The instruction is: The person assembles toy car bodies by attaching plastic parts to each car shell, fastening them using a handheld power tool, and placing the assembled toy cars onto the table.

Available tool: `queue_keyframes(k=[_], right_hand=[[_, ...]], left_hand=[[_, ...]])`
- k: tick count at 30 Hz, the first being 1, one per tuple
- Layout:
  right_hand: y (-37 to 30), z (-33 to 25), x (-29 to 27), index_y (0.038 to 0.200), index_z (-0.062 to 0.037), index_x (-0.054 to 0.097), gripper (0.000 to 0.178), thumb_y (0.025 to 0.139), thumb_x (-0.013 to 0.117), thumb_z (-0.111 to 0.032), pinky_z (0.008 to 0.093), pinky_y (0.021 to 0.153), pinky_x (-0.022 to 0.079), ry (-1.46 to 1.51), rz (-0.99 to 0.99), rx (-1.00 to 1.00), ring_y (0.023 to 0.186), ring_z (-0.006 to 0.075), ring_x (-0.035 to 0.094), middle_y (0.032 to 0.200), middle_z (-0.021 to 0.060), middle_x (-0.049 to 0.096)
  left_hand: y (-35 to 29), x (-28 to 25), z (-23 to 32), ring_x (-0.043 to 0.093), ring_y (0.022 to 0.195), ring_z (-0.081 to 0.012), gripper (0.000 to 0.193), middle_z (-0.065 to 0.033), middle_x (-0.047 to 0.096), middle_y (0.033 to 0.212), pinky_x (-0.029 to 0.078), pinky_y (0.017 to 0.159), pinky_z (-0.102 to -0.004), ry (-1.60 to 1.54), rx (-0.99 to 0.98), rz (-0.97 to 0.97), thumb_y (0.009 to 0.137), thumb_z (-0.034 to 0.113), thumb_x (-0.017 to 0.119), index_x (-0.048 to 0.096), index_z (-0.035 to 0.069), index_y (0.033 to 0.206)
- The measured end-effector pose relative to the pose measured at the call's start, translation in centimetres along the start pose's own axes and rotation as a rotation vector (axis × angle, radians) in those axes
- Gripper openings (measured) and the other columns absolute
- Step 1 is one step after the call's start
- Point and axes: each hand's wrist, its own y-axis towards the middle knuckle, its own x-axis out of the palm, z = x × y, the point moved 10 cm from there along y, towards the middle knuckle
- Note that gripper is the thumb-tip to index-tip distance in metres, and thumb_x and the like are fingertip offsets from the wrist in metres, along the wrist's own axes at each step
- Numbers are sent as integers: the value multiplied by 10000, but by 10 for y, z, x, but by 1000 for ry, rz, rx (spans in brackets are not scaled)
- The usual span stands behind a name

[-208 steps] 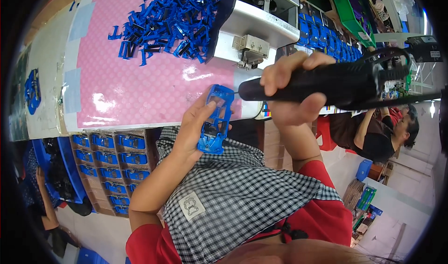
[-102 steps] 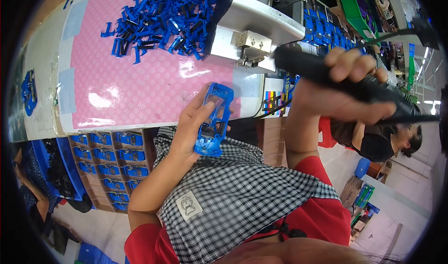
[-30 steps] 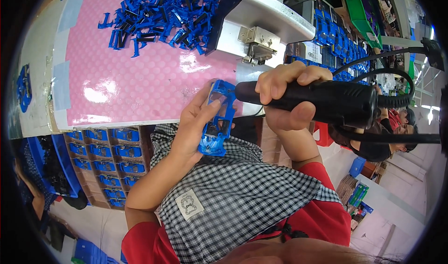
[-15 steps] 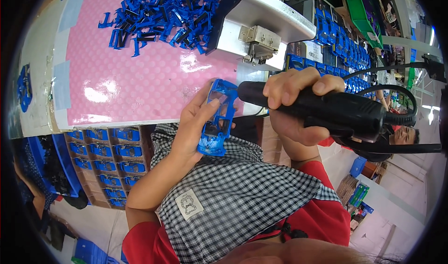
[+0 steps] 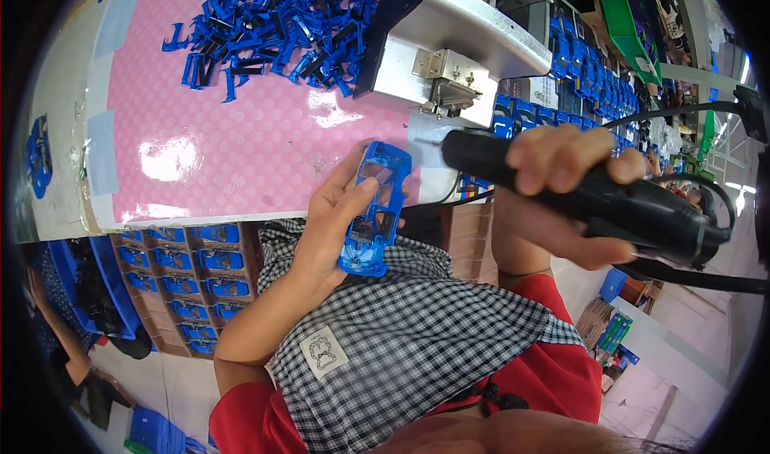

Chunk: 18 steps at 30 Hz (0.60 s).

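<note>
A blue plastic shell, apparently a toy car body (image 5: pixel 365 257) with clear window inserts, is gripped by my left hand (image 5: pixel 319 225) just off the table's near edge. My thumb lies across its open middle, and the other fingers are mostly hidden behind it. Closed round a black corded electric screwdriver (image 5: pixel 485 157) is my right hand (image 5: pixel 553 159), slightly blurred. The tool lies nearly level with its thin bit pointing left at the shell; a gap separates the two.
On the pink table mat (image 5: pixel 241 149) lies a heap of small blue plastic parts (image 5: pixel 281 33). A metal machine (image 5: pixel 449 61) stands right of it. Rows of blue shells (image 5: pixel 593 77) are beyond. Below the table, a compartmented tray (image 5: pixel 180 269) holds more shells.
The screwdriver and my right hand have pulled back to the right, away from the shell. My left hand and the shell have hardly moved.
</note>
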Motion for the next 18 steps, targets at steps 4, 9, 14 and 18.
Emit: queue_keyframes(k=[4,9,14,18], right_hand=[[41,-50,-46,925,-124,481,541,831,505,-657,304,585,483,29,224,-219,594,129,513,724,22,489],[62,-50,-81,951,-159,502,432,920,401,-578,340,570,507,-588,312,-481,526,180,538,706,41,537],[29,-79,-53,1038,-181,532,606,793,462,-731,355,592,484,-122,75,-419,579,151,522,761,17,522],[23,-31,-12,1051,-138,472,554,842,491,-651,351,567,468,-48,-18,-163,561,155,499,753,44,502]], left_hand=[[0,5,0,611,940,-176,540,-111,557,1182,576,708,-334,33,3,-26,918,177,548,339,45,1399],[2,0,1,618,947,-197,541,-120,568,1174,576,698,-333,28,33,-20,920,183,542,335,46,1401],[3,-3,0,618,952,-205,569,-127,561,1191,574,697,-332,63,32,-7,916,195,546,313,47,1414],[3,-4,1,615,959,-205,571,-125,557,1194,573,698,-334,83,41,3,915,196,547,313,47,1414]])
